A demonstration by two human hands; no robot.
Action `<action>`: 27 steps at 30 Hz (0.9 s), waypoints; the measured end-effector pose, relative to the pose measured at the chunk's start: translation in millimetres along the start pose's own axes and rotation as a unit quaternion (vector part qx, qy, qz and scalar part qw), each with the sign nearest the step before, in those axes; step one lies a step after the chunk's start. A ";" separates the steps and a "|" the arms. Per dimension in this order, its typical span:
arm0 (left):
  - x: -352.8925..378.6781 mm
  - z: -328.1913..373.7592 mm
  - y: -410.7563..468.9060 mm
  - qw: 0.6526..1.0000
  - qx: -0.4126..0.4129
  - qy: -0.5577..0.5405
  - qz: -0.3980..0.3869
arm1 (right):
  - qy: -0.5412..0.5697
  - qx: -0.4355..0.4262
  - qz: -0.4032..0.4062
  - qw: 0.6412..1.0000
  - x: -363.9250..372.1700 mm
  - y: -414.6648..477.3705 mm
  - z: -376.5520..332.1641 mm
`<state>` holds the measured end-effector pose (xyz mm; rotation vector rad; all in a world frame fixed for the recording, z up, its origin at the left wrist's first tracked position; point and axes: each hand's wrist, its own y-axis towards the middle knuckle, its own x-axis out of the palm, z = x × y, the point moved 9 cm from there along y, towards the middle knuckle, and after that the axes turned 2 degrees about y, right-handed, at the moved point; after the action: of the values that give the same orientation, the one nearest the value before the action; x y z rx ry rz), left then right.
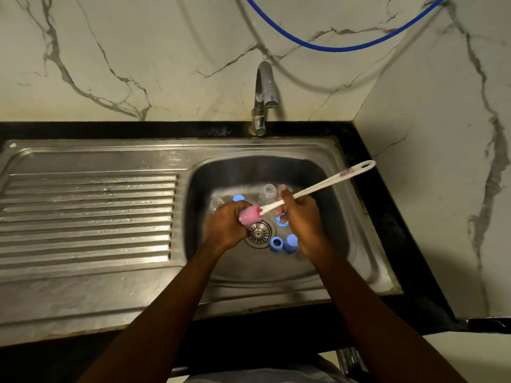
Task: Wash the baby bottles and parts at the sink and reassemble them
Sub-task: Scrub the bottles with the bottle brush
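We judge the wash barely begun. Our right hand (pixel 300 219) grips the white handle of the brush (pixel 318 187). Our left hand (pixel 226 225) curls round its pink sponge head, just up-left of the drain (pixel 258 233); whether a part sits inside that grip we cannot tell. A clear bottle (pixel 267 193) stands behind the drain and 4 blue caps and rings (pixel 276 243) lie around it, nothing reassembled. The sink (pixel 331 200) walls crowd the drain; the handle's far end overhangs the right rim. Left of the drain, the drainboard (pixel 88 217) offers room.
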<state>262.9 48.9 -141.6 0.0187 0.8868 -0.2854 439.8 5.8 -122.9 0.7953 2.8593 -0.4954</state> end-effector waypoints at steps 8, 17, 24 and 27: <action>6.9 -7.6 -4.2 1.000 -0.008 0.002 -0.006 | -0.019 -0.018 -0.004 1.000 1.0 1.9 -1.2; 6.8 -13.1 -2.8 1.000 -0.012 0.018 0.001 | -0.003 -0.009 0.024 1.000 -3.2 2.0 1.2; 12.6 -12.1 1.1 1.000 -0.015 -0.010 -0.010 | -0.018 -0.040 0.022 0.999 -4.9 1.2 -7.2; 10.5 3.8 5.9 1.000 0.011 0.007 -0.012 | 0.018 -0.035 0.050 0.998 -1.0 -4.2 1.4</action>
<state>273.6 51.6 -147.9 0.0307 0.8986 -0.3169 438.6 1.4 -122.8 0.9378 2.8343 -0.3707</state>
